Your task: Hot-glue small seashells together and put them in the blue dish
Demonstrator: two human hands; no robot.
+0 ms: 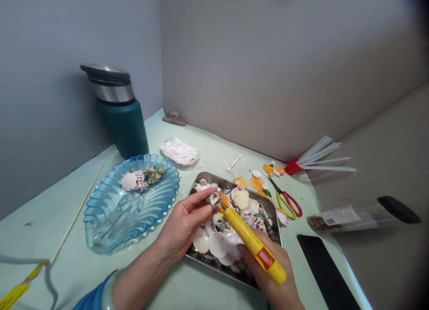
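Note:
My left hand [184,223] pinches a small whitish-grey seashell [213,197] between thumb and fingers, its opening turned upward. In my right hand [273,270] is a yellow hot glue gun [250,238] with an orange switch. The gun's nozzle points at the shell and is at or very near its edge; whether they touch I cannot tell. Both hands are above a metal tray [276,220] full of mixed shells, among them pale scallop shells [217,244]. My right palm and some of its fingers are hidden behind the gun.
Left of the tray lies a blue shell-shaped dish [114,216] with several shells. Behind stand a teal bottle [125,127] and a white packet [179,151]. To the right are scissors [284,198], orange shells [256,183], glue sticks [321,153], a clear container [362,218] and a black phone [325,270].

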